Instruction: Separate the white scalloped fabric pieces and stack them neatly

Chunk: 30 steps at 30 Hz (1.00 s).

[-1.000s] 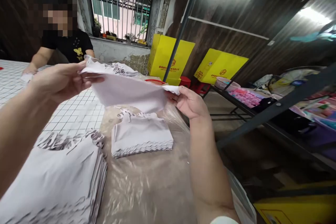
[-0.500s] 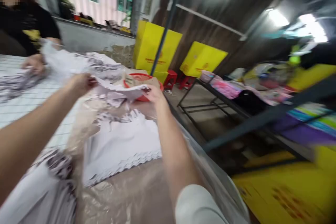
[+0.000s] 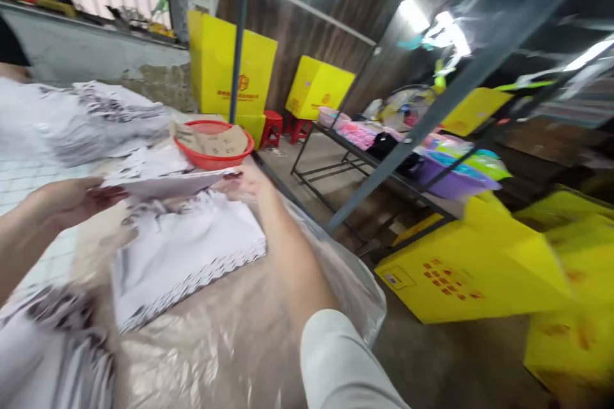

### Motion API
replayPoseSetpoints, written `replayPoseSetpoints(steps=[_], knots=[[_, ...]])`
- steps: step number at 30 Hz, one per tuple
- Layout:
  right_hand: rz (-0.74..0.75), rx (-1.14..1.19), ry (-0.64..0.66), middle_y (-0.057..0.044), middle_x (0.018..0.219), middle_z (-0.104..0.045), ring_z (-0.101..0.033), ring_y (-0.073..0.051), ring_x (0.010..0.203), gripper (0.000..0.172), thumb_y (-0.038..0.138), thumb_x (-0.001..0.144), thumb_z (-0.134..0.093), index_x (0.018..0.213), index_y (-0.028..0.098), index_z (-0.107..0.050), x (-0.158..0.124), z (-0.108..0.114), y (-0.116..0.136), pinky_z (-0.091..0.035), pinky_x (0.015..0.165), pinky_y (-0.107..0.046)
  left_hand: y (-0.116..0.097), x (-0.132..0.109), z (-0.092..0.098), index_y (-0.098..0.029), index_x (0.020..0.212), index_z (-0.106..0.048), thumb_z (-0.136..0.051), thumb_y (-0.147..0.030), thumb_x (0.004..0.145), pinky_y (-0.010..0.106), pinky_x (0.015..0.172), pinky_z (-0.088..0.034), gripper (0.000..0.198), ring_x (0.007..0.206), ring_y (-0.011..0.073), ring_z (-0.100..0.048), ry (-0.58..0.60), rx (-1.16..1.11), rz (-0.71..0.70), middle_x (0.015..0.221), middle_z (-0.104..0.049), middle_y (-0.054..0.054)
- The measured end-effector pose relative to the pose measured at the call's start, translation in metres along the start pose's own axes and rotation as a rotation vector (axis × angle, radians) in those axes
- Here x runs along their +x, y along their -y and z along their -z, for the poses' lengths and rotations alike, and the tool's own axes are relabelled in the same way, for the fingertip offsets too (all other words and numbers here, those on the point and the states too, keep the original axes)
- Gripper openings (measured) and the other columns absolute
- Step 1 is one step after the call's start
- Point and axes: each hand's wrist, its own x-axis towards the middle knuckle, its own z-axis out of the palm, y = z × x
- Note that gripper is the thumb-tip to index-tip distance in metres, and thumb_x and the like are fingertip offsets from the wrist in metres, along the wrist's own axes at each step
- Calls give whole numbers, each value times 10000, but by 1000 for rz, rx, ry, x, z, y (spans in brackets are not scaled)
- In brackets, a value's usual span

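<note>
Currently I have the left hand [image 3: 77, 200] clamped on one end of a flat white fabric piece [image 3: 163, 186], and the right hand [image 3: 248, 184], blurred, clamped on the other. I see it stretched between them by the far side of a wavy-edged white fabric stack [image 3: 192, 254] on wrinkled clear plastic sheeting [image 3: 206, 345], near a round red plastic basket [image 3: 215, 162].

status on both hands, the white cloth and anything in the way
Left hand and right hand gripping opposite ends of white cloth. Cloth spanning between them, near scalloped-edge stack. Red basket just beyond; no obstruction seen.
</note>
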Motion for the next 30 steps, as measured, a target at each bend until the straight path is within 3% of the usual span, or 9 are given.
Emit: replayPoseSetpoints(steps=[3,6,9,14,20,24,28,30], knots=[[30,-16,32,-9,711,-660,-619,-118,682,93,100,858,-581,786,151,-613,-10,18,-6,-482,605,-215,2,-29,11,-79,833,-600,-351,-55,960,145,505,-529,280,617,102,-666,100,-47,63,732,-689,84],[46,-89,15,0,692,-657,-599,-131,673,93,151,782,-655,712,175,-598,-23,42,-30,-442,595,-225,24,-56,28,-62,857,-630,-450,-37,919,146,453,-488,192,609,114,-666,176,-12,113,779,-705,109],[63,-190,-29,15,658,-648,-582,-136,684,159,219,704,-719,628,184,-585,-39,62,-62,-436,652,-239,56,-73,44,-73,753,-650,-616,-67,841,138,406,-420,95,554,105,-629,236,70,189,722,-698,102],[106,-313,-39,3,666,-684,-620,-178,759,250,399,627,-766,634,185,-637,-62,77,-97,-468,762,-280,89,-84,55,-89,580,-641,-801,-229,694,151,374,-314,241,457,76,-532,311,212,260,576,-654,71],[134,-386,-21,-32,654,-692,-663,-238,798,326,505,592,-752,609,203,-630,-76,81,-113,-501,792,-340,98,-94,59,-120,516,-631,-844,-341,583,195,381,-233,315,423,94,-500,333,332,226,471,-610,45],[137,-454,-65,-34,637,-676,-653,-240,787,304,501,604,-710,583,214,-612,-78,80,-119,-496,766,-337,103,-96,57,-144,473,-610,-818,-349,584,216,397,-198,312,422,118,-514,318,402,199,446,-601,47],[159,-552,-155,-25,595,-625,-615,-243,743,305,497,605,-681,554,220,-563,-80,78,-120,-480,731,-351,100,-104,54,-159,451,-597,-745,-335,654,240,424,-240,306,436,132,-527,330,525,146,453,-601,46],[203,-603,-240,-32,613,-607,-593,-258,771,298,491,584,-680,574,230,-536,-88,74,-120,-467,752,-375,93,-114,61,-166,474,-604,-697,-322,692,256,459,-300,284,471,150,-559,346,644,51,480,-610,41]])
